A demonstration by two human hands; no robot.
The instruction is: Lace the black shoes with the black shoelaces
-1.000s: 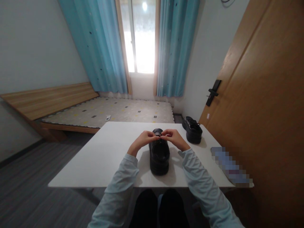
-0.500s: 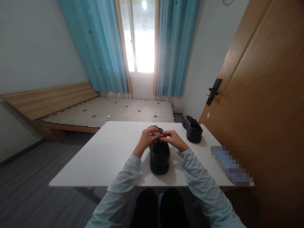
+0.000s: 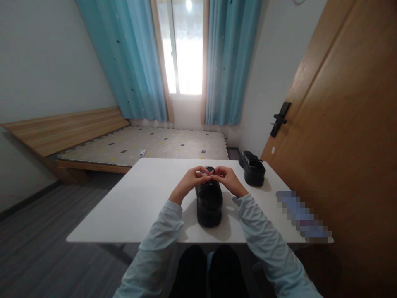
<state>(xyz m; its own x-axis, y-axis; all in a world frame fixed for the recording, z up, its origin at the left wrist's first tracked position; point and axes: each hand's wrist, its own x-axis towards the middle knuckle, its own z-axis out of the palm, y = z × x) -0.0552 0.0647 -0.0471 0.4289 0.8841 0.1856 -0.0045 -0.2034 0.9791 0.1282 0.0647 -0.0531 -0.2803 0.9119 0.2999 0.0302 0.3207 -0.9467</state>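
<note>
Your left hand (image 3: pixel 188 182) and right hand (image 3: pixel 230 181) both pinch thin black lace (image 3: pixel 213 170); glossy, chunky-soled shoe (image 3: pixel 209 209) just below them, smooth white worktop (image 3: pixel 133 198) underneath.

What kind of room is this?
Most likely a small bedroom: a bed with a wooden headboard stands beyond the white table, blue curtains flank a bright window, and a wooden door is on the right.

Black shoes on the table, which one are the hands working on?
The nearer shoe, in the middle: left hand and right hand meet over its front. The other shoe stands untouched near the far right corner of the table.
</note>
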